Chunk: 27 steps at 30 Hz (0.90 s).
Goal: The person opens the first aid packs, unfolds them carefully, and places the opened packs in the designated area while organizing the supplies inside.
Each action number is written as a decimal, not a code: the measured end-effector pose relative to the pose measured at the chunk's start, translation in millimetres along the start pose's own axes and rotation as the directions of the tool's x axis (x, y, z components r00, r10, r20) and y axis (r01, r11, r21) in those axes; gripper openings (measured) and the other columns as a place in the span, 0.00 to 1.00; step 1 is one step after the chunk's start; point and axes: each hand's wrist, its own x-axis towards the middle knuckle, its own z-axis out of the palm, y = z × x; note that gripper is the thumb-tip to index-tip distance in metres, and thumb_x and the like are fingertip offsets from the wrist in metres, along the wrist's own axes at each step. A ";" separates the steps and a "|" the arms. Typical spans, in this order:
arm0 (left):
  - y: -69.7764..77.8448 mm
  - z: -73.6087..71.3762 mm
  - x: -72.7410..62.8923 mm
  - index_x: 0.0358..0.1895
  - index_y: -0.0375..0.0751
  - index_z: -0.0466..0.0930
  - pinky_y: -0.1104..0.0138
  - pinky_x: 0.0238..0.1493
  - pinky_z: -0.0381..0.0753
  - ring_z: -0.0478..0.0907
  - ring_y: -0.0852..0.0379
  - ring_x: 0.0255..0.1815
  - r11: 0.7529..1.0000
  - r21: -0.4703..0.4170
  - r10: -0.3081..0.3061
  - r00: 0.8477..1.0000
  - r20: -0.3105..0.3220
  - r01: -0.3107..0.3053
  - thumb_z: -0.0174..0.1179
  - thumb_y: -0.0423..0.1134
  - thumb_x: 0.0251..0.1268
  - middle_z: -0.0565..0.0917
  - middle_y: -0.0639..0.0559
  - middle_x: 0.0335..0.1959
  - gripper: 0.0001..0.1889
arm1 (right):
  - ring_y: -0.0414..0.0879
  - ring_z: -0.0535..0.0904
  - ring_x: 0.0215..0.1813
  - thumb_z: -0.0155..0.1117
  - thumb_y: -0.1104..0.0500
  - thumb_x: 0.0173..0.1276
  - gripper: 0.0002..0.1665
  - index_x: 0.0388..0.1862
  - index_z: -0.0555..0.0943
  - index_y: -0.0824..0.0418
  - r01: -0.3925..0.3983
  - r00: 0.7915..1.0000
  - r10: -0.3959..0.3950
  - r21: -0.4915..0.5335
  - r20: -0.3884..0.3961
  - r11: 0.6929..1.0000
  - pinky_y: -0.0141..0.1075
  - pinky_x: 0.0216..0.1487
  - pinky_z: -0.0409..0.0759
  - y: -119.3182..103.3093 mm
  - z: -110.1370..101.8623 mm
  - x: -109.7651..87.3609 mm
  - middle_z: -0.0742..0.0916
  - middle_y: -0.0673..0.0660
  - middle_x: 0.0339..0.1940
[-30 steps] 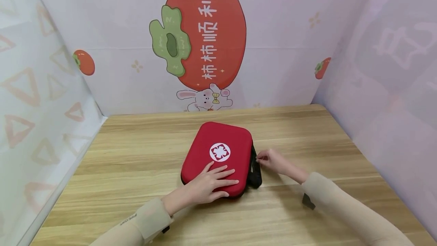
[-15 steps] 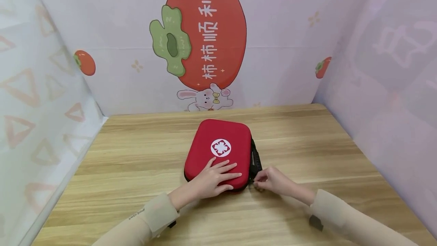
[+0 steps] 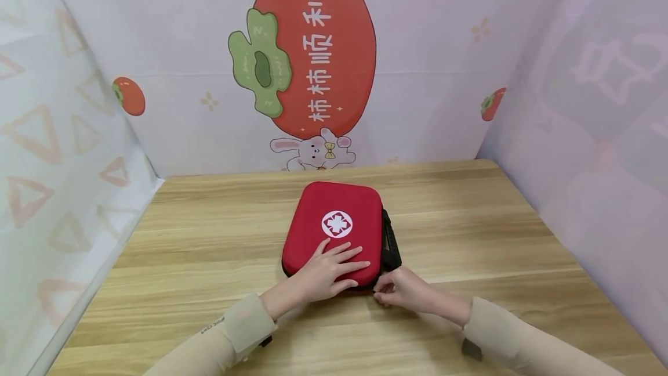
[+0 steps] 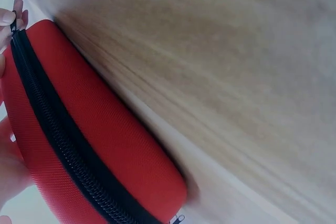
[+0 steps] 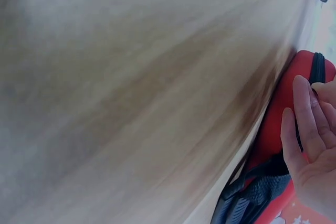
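A red first-aid case (image 3: 339, 197) with a white round emblem lies on the wooden table. My left hand (image 3: 326, 274) rests on its lid near the front, fingers spread and straight. At the front right corner my right hand (image 3: 400, 290) pinches a black zipper pull (image 4: 13, 23), seen in the left wrist view. From there the black zipper (image 4: 58, 124) runs along the case's side with its teeth together. A black carry handle (image 3: 392, 239) sticks out on the right side, just behind my right hand. The right wrist view shows my right hand's other fingers (image 5: 304, 108) extended beside the case.
The wooden table (image 3: 209, 237) surrounds the case on all sides. A printed backdrop (image 3: 428, 74) stands behind it, with side walls left and right. Another small zipper pull (image 4: 179, 219) hangs at the bottom of the left wrist view.
My right hand has moved from beside the handle toward me, round to the case's front right corner. The case has shifted slightly away from me, with my left hand staying on it.
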 end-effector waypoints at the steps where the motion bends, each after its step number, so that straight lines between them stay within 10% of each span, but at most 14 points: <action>1: -0.4 0.0 0.3 0.60 0.60 0.68 0.47 0.60 0.53 0.61 0.52 0.63 1.000 0.010 0.002 1.000 0.003 -0.002 0.54 0.54 0.57 0.66 0.54 0.62 0.24 | 0.27 0.73 0.23 0.61 0.66 0.57 0.04 0.25 0.80 0.67 0.020 1.000 -0.020 -0.004 -0.005 1.000 0.23 0.22 0.74 0.4 0.0 0.2 0.82 0.47 0.19; 8: -16.3 -7.0 0.2 0.60 0.55 0.69 0.53 0.60 0.58 0.60 0.55 0.63 1.000 0.011 0.013 0.999 0.039 -0.013 0.53 0.57 0.57 0.66 0.52 0.62 0.27 | 0.29 0.73 0.22 0.61 0.67 0.56 0.02 0.27 0.81 0.66 -0.079 0.997 0.079 -0.021 0.004 0.997 0.24 0.23 0.75 3.7 -1.4 -0.4 0.81 0.48 0.20; 16: -46.6 -18.2 -15.4 0.64 0.56 0.62 0.57 0.66 0.48 0.51 0.48 0.67 0.987 -0.044 -0.148 0.975 0.163 0.157 0.49 0.62 0.56 0.57 0.49 0.67 0.32 | 0.29 0.71 0.24 0.61 0.67 0.55 0.03 0.27 0.81 0.64 -0.112 0.993 0.110 -0.068 -0.034 0.991 0.25 0.24 0.74 5.3 -10.2 -7.8 0.80 0.43 0.21; 27: -48.9 -13.4 -34.3 0.64 0.55 0.62 0.56 0.64 0.52 0.52 0.50 0.67 0.991 -0.095 -0.087 0.991 0.103 0.097 0.49 0.60 0.58 0.57 0.50 0.67 0.30 | 0.30 0.72 0.26 0.61 0.69 0.54 0.03 0.25 0.81 0.62 -0.118 0.992 0.109 -0.168 -0.065 0.979 0.26 0.26 0.74 18.9 -31.9 -15.5 0.82 0.47 0.22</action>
